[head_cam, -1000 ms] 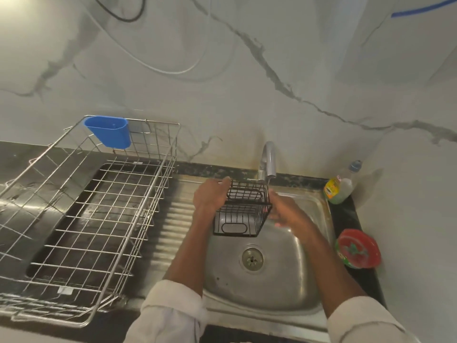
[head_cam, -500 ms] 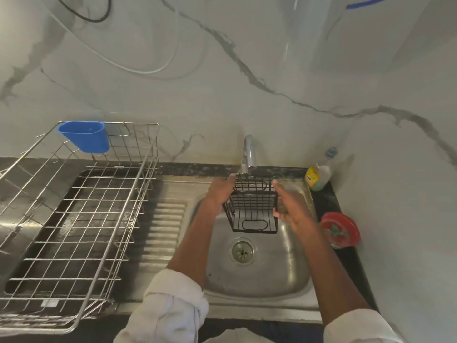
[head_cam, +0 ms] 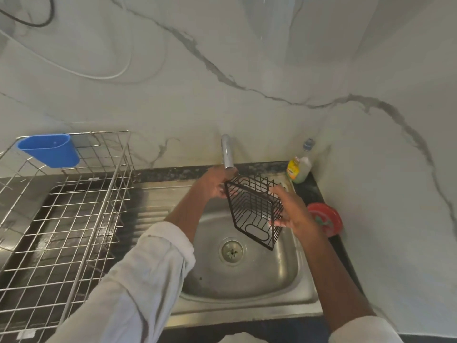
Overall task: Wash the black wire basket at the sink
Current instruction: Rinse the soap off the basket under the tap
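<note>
Both hands, left (head_cam: 214, 183) and right (head_cam: 291, 211), reach forward, fingers curled, gripping.

Black wire basket (head_cam: 252, 211), blue cup (head_cam: 50, 151), red lid (head_cam: 326, 219), grey-veined white wall (head_cam: 222, 95)

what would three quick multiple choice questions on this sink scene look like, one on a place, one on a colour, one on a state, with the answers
1. Where is the black wire basket?
A. on the drying rack
B. held over the sink under the tap
C. on the counter by the bottle

2. What colour is the cup hung on the drying rack?
A. blue
B. red
C. green

3. How is the basket held?
A. by the left hand alone
B. by the right hand alone
C. by both hands, tilted

Answers:
1 B: it hangs above the sink basin, just below the tap.
2 A: the cup on the rack's back corner is blue.
3 C: the left hand and right hand grip opposite sides, and it sits askew.
</note>
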{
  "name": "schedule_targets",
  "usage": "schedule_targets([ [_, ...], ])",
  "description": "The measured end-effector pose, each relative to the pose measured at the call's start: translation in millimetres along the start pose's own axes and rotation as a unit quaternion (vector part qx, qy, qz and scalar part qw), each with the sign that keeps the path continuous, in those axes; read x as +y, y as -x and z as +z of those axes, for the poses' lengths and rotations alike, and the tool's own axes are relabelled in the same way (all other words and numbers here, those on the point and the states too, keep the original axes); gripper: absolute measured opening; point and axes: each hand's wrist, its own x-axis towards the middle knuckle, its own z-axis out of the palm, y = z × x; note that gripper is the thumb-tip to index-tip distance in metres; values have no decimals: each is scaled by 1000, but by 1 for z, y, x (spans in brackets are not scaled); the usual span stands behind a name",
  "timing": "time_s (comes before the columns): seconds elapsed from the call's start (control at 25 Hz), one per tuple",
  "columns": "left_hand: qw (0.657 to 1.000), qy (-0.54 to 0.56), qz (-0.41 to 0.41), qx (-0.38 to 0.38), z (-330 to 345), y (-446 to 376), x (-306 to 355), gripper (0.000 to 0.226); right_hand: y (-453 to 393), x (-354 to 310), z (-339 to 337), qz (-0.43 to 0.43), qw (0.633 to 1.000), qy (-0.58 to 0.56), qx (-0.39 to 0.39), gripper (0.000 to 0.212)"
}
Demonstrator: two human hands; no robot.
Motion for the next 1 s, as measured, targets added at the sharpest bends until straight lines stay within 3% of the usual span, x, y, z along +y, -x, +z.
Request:
schedule_targets([
  [0.08, 996, 65, 44, 32, 9, -14, -16, 24, 0, -1, 1, 17, 999, -25, 11, 18],
  [0.2, 978, 166, 100, 72, 38, -19, -32, 16, 0, -1, 7, 62, 995, -81, 20, 37],
  [0.36, 969, 71, 225, 77, 65, -5, -44, 26, 10, 3, 22, 118, 978, -172, 18, 23],
  [0.44, 965, 57, 245, 70, 58, -8, -49, 39, 11, 6, 35, 113, 974, -194, 20, 25],
  [0.52, 967, 103, 220, 71, 44, -15, -50, 44, 7, 9, 48, 110, 971, -209, 39, 43],
  [0.6, 968, 112, 210, 75, 38, -11, -49, 24, 0, 13, 58, 100, 969, -219, 55, 72],
  [0.64, 968, 108, 212, 75, 35, -9, -51, 16, -2, 18, 61, 83, 973, -206, 64, 78],
  [0.84, 971, 82, 199, 107, 8, 2, -82, 32, -5, 33, 53, 56, 995, -84, 27, 82],
  [1.0, 967, -20, 183, 176, -21, 6, -113, 12, 0, 25, 38, 38, 994, 60, -85, 39],
])
